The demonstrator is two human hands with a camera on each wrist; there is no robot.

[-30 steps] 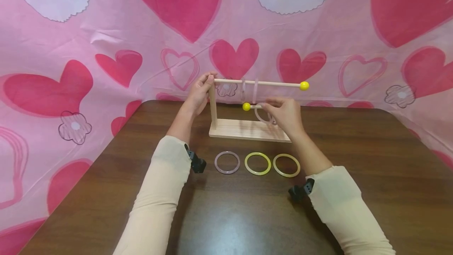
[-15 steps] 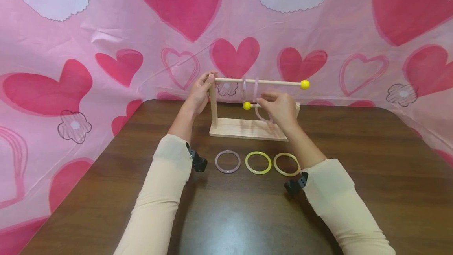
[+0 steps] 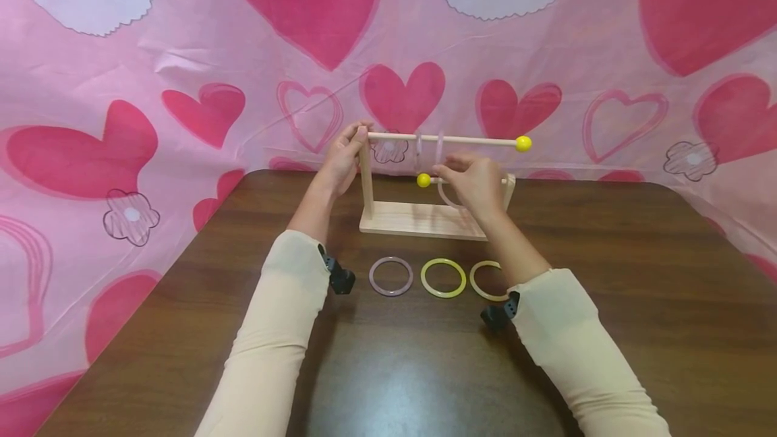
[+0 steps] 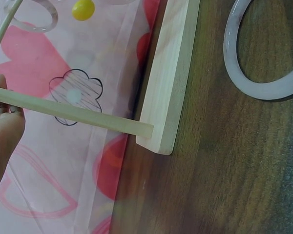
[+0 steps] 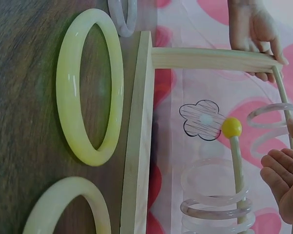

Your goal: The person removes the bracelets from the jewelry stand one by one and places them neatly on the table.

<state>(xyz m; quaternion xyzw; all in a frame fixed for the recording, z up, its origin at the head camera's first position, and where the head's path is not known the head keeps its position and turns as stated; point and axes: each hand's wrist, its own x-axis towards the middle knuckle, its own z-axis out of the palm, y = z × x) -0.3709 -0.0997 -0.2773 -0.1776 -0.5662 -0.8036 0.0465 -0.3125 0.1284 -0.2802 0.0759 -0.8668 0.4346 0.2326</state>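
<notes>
Right hand: thumb side at the pale bangle hanging on the upper rod, other fingers fairly straight. Not possible to tell a closed pinch from light contact. Left hand: gripping the top of the wooden upright.

Treat the pale bangle as light and rigid. Expect a slick surface, judging by the gloss, and probable brittleness if dropped or knocked. Take hold low on the hoop, across the band, between thumb and index finger; keep clear of the rod at the top. For any shift, hold square to the rod to limit scraping.

Beside it, on the same rod: a second bangle. Below: more bangles on the lower rod. Beneath both: the flat base. In front, flat on the table: lilac ring, yellow ring, cream ring, well apart from the fingers.
</notes>
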